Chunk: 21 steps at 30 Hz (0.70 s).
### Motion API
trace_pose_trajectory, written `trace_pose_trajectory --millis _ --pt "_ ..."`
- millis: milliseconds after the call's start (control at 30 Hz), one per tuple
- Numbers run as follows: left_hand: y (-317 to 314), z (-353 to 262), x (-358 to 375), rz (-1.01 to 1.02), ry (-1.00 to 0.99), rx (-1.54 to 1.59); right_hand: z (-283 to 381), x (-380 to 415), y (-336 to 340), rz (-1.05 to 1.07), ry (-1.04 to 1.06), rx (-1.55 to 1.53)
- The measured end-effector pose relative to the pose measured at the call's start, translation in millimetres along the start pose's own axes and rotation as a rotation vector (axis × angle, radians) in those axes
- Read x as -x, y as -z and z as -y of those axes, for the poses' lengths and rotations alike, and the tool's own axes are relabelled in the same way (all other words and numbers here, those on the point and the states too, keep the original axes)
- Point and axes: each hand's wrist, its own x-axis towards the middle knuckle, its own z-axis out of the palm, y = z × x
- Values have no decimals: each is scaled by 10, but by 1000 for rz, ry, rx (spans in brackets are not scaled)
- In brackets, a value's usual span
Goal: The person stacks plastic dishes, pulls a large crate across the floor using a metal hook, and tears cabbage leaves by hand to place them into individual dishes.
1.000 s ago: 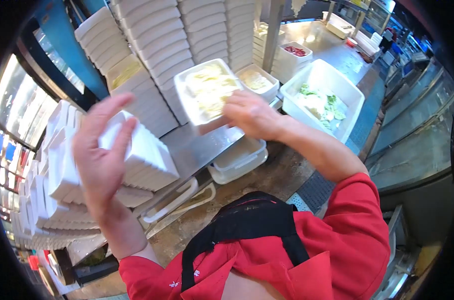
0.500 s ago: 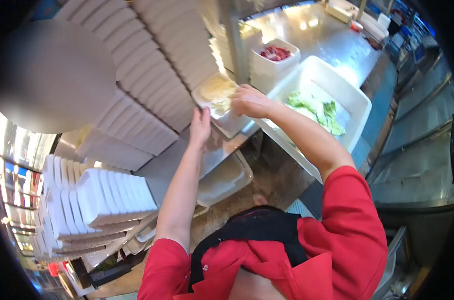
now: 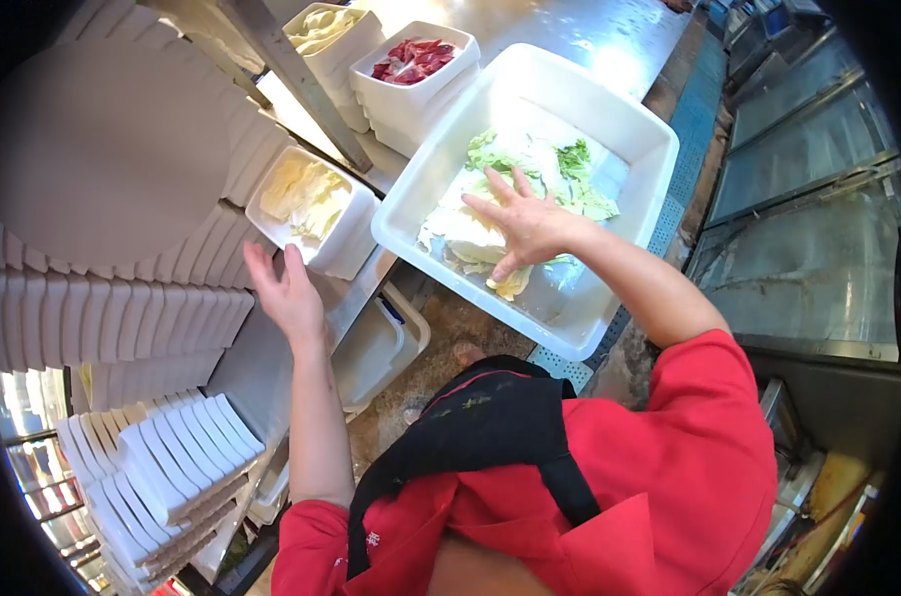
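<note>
My right hand [image 3: 522, 221] is spread over the cabbage leaves [image 3: 545, 164] in a large white tub [image 3: 411, 238], with nothing gripped between its fingers. Green leaves lie toward the far side of the tub, paler yellowish ones beneath and near my fingertips. To the left, my left hand [image 3: 290, 294] is open, thumb and fingers apart, beside the near corner of a small white container [image 3: 343, 243]. Pale yellow cabbage leaves [image 3: 306, 197] fill that container to about its rim.
Tall stacks of white containers [image 3: 123, 318] line the left side, with another stack [image 3: 172, 457] lower down. Behind the tub stand a container of red meat [image 3: 414, 60] and one of pale pieces [image 3: 321, 30]. A metal post [image 3: 297, 79] rises near the small container.
My right hand has moved from the small container to the leaves in the large tub. My left hand has come off the container's side. The view has shifted toward the right.
</note>
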Motion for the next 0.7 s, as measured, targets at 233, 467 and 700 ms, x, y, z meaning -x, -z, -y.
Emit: trace_pose_trajectory --millis 233,467,700 --pt "-803 -865 513 711 -441 -174 -346 85 177 -2 -183 -1283" --pt "-1168 -738 809 1169 870 643 32 501 204 -616 -37 -620" --pt "-950 -623 508 1175 599 995 489 964 90 -946 151 -907"
